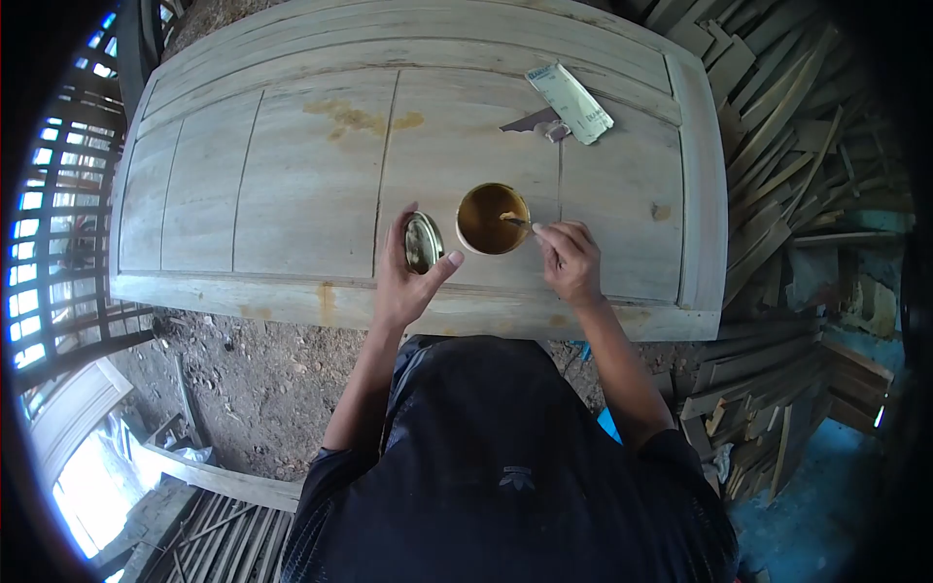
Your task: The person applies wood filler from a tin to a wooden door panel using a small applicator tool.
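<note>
A round, shiny metal lid is tilted on edge in my left hand, with the fingers behind it and the thumb stretched out toward the can. Just right of it, an open can with brown, paste-like contents stands on the wooden panel. My right hand is at the can's right rim, its fingers pinched on a small, thin scraper. The scraper's tip reaches into the can and carries a dab of light brown paste. Much of its handle is hidden by the fingers.
Toward the back right of the panel lie a pale printed sleeve and a dark torn sheet. Brown smears mark the wood. Stacked wooden strips fill the right side. A slatted wall is at left, above bare ground.
</note>
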`<state>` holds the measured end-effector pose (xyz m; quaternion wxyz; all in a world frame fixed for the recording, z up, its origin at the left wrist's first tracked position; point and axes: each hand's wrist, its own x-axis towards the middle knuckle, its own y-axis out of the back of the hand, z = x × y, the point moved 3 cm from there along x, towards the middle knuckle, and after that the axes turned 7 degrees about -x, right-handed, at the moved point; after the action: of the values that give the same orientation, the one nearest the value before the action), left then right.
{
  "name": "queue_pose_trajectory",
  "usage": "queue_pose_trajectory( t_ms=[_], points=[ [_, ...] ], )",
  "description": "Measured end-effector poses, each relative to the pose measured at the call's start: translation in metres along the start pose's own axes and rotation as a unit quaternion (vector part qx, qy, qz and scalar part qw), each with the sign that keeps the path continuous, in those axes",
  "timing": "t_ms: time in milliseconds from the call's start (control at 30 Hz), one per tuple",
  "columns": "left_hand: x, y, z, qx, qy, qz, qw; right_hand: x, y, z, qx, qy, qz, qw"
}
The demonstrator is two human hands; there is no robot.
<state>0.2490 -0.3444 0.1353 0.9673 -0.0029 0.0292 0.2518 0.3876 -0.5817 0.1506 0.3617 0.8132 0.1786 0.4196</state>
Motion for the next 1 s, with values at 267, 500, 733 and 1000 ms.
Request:
queue_pose_trajectory(
  t_ms=[267, 500, 733, 1000],
  points=[
    [0.037, -0.078, 0.042, 0.319, -0.126, -0.067, 0.937, -0.021, 0.012, 0.029, 0.624, -0.392, -0.128, 0.663],
    [0.057, -0.126, 0.035, 0.440, -0.125, -0.052, 0.888, -0.031, 0.088, 0.073, 0.624, -0.470, -0.113, 0.614],
    [0.052, -0.134, 0.024, 0.497, -0.131, -0.037, 0.857, -0.057, 0.175, 0.222, -0.039, -0.284, -0.147, 0.947],
    [0.040, -0.125, 0.017, 0.380, -0.157, 0.034, 0.911, -0.068, 0.151, 0.295, -0.135, -0.076, -0.316, 0.936]
  ],
)
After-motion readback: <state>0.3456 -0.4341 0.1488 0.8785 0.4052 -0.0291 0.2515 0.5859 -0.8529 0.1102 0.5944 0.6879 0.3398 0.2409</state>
